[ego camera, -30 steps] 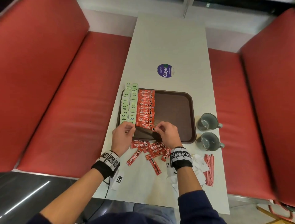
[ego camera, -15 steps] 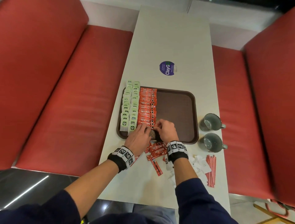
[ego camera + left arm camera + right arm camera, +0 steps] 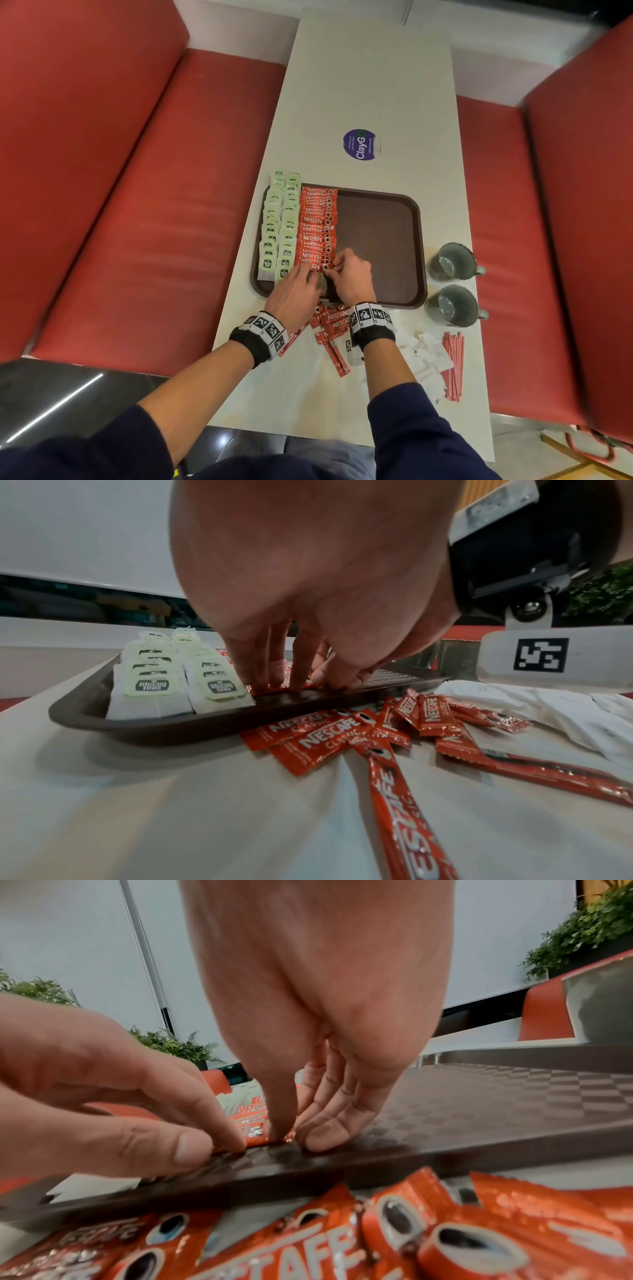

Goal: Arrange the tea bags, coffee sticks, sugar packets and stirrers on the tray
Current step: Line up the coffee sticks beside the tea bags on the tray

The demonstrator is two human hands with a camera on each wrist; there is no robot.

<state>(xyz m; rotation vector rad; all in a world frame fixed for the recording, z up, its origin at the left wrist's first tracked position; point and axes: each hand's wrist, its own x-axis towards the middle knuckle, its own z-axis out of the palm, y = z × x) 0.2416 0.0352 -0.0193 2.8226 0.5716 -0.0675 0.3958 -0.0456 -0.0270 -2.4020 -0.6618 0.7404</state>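
A brown tray (image 3: 380,240) holds two columns of green-tagged tea bags (image 3: 279,226) on its left and a column of red coffee sticks (image 3: 317,226) beside them. Both hands meet at the nearest stick (image 3: 313,266) of that column. My left hand (image 3: 301,284) presses straight fingertips (image 3: 270,683) down on it. My right hand (image 3: 349,274) touches its right end, thumb tip on the stick (image 3: 250,1123) and fingers (image 3: 325,1134) flat on the tray (image 3: 479,1096). Loose coffee sticks (image 3: 334,323) lie on the table under my wrists. White sugar packets (image 3: 424,353) and red stirrers (image 3: 454,363) lie right of them.
Two grey cups (image 3: 450,262) (image 3: 450,306) stand right of the tray, near the table's right edge. A purple round sticker (image 3: 359,144) is on the white table beyond the tray. Red bench seats (image 3: 137,205) flank the table. The tray's right half is bare.
My left hand has moved right from the tea bags' near end to the nearest coffee stick, meeting the right hand. The right hand has stayed at that stick's end.
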